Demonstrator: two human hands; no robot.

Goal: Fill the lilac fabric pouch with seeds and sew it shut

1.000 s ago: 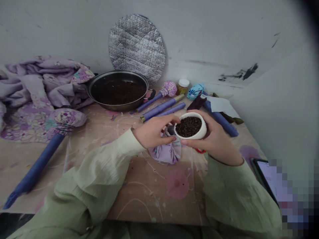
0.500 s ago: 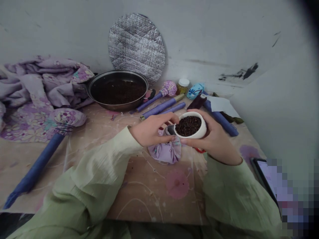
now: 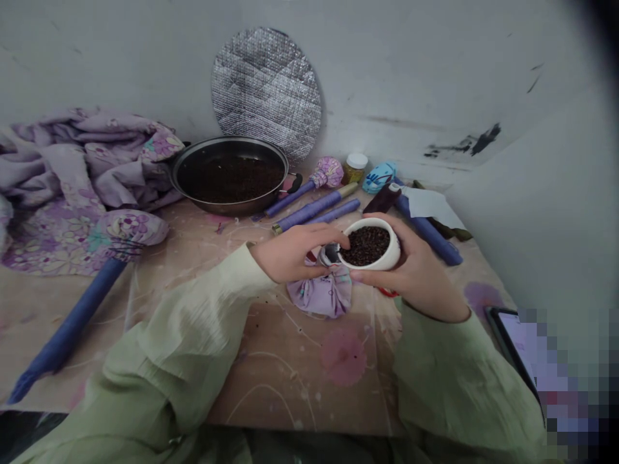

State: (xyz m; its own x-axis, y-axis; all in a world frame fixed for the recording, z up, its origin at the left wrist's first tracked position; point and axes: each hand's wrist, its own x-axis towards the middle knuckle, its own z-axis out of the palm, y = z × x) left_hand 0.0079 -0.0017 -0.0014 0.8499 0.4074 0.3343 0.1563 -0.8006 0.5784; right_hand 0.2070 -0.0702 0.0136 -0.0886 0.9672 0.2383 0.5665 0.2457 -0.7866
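Dark little grains [image 3: 366, 246] fill a white cup [image 3: 389, 260]. The cup is up in the air over a bunched purple cloth [image 3: 320, 295] and does not sit on the table. The right hand [image 3: 411, 270] holds the cup firmly, with its fingers [image 3: 382, 223] curled around the far side and its thumb under the near side. The left hand [image 3: 294, 253] is curled too. Its fingertips [image 3: 342, 241] press on the cup's left edge, just beside a small, dark, shiny thing [image 3: 331, 252]. It is too small to tell what that thing is.

Pale green sleeves [image 3: 184, 348] cover both arms. The table [image 3: 285, 386] has pink spots and pale lines on it. Past the hands lie purple sticks [image 3: 314, 208], and a big black pan [image 3: 229, 140] holds more dark grains [image 3: 231, 182]. A round silver mat [image 3: 265, 87] leans on the wall behind the pan. A small jar [image 3: 355, 169] with a white lid stands near the wall. On the left, a flowery purple blanket [image 3: 58, 238] lies in a heap, near a long blue stick [image 3: 72, 328]. A tablet [image 3: 503, 335] sits at the right edge, partly blurred.
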